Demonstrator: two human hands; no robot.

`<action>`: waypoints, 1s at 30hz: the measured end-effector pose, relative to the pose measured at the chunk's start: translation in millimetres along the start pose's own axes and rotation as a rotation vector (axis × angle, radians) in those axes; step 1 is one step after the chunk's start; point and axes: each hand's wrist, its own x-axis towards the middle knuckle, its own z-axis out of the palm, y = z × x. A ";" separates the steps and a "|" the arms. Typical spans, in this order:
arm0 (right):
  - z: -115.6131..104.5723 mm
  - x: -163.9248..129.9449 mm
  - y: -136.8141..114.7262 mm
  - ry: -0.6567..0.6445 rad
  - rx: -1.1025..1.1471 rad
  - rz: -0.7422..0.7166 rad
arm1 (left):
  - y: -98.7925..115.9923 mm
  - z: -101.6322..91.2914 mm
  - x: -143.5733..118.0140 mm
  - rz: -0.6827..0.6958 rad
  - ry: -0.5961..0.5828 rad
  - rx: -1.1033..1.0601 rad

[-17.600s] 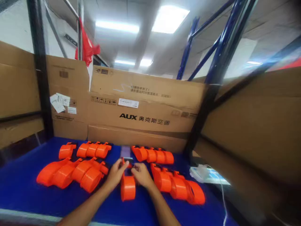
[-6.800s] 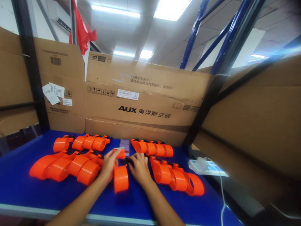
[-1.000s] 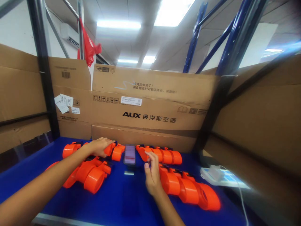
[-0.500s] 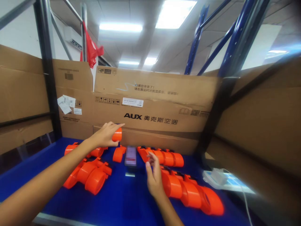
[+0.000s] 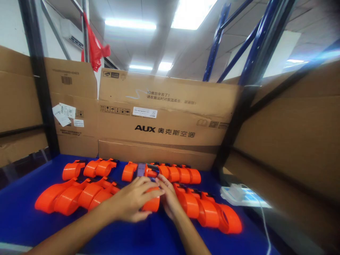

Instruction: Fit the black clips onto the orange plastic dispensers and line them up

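An orange tape dispenser (image 5: 152, 202) with a rounded body and a dark end is held up over the middle of the blue table (image 5: 127, 233). My left hand (image 5: 136, 198) wraps its fingers over the body from the left. From the right, my right hand (image 5: 168, 193) closes its fingers on the upper part, near the dark end. Part of the dispenser is hidden behind my fingers. Just behind it stands a phone-like screen (image 5: 141, 170), partly covered.
More orange dispensers stand in rows at the left (image 5: 67, 199), back left (image 5: 91, 168), back right (image 5: 183, 175) and right (image 5: 209, 213). A white power strip (image 5: 247, 197) with a cable lies at the right edge. A cardboard wall (image 5: 164, 117) and rack posts (image 5: 44, 88) enclose the table.
My left hand has come from the back left to the middle, bringing the orange tape dispenser nearer. My right hand, which was apart with bent fingers, now meets it there. The view has shifted slightly.
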 end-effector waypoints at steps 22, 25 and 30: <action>5.9 2.7 21.2 -0.002 -0.361 -0.056 | -48.0 78.3 1.7 -0.829 0.853 -1.069; 4.8 1.3 19.1 -0.006 -0.412 -0.078 | -46.3 75.8 0.2 -0.823 0.821 -1.065; 5.4 -2.1 19.4 -0.008 -0.525 -0.144 | -42.9 73.3 0.0 -0.832 0.821 -1.036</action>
